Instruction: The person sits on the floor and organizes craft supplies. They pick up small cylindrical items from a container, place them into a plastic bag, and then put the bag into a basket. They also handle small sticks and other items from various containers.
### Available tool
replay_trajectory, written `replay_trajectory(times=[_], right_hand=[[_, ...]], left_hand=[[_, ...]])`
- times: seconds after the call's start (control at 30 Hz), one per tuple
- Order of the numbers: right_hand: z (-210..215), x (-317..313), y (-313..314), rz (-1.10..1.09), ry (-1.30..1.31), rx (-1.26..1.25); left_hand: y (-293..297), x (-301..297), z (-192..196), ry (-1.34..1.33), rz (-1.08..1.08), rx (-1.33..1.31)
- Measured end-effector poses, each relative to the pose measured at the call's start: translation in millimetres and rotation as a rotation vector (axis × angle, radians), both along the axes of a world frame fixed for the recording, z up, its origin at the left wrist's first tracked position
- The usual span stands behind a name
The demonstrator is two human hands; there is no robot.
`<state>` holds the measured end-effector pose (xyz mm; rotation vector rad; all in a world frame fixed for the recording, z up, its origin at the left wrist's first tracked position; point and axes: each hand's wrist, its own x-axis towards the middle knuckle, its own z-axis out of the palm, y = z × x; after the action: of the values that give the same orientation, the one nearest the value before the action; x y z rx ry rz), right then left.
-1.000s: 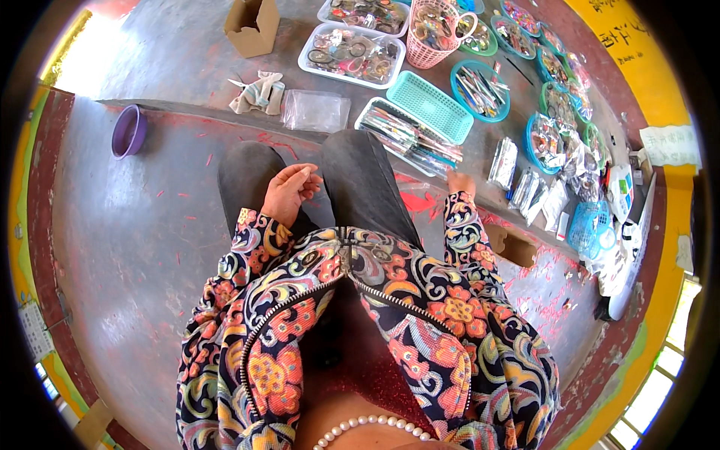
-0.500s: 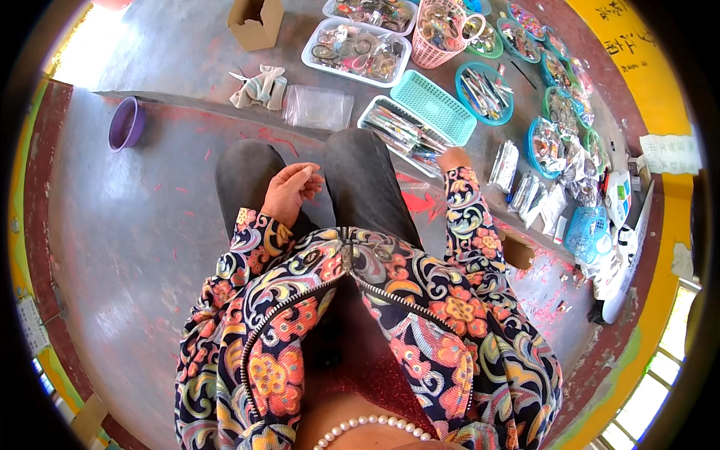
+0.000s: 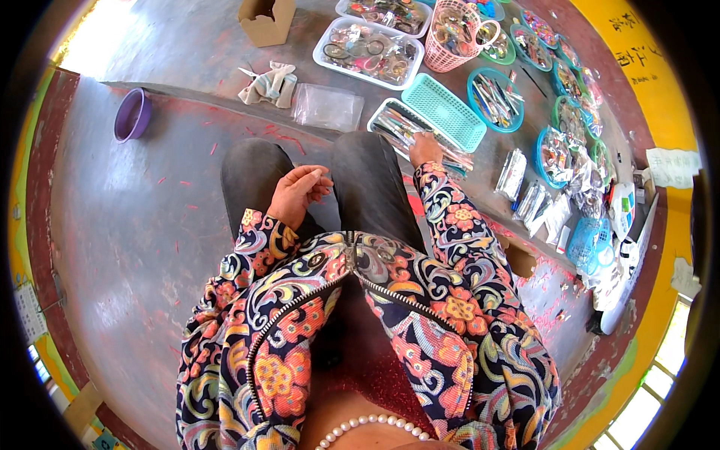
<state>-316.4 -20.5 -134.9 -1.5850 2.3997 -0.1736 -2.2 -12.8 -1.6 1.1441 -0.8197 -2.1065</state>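
My right hand [image 3: 426,148] reaches over the near edge of a white tray [image 3: 374,127] filled with pens [image 3: 401,125]. Its fingers are bent down among them, and their tips are hidden, so what they grip cannot be made out. Above my left thigh hovers my left hand [image 3: 298,195], closed with thumb and fingers drawn together. Anything inside that pinch is too small or hidden. A turquoise perforated basket [image 3: 444,111] touches the far side of the pen tray. Clear plastic bags [image 3: 327,107] lie in a flat stack left of the tray.
A blue-rimmed round basket [image 3: 495,99] holds more pens. White trays [image 3: 367,55] of bagged items, a pink basket [image 3: 451,37] and a cardboard box [image 3: 267,22] stand farther off. Cloth gloves [image 3: 270,84] lie on the ledge. A purple tub [image 3: 133,115] is at left; wrapped bundles [image 3: 511,172] at right.
My right hand has moved left along the pen tray, from its right end toward its middle. My left hand stays pinched over my thigh. The whole view has shifted slightly.
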Motion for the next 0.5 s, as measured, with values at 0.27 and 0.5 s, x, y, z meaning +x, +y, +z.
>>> replay_trajectory(times=[0.27, 0.5], right_hand=[[4, -3, 16, 0.044, -0.014, -0.006], [-22, -21, 21, 0.043, -0.011, -0.139]], left_hand=[[5, -4, 13, -0.009, -0.01, 0.006], [5, -4, 12, -0.006, -0.011, 0.003]])
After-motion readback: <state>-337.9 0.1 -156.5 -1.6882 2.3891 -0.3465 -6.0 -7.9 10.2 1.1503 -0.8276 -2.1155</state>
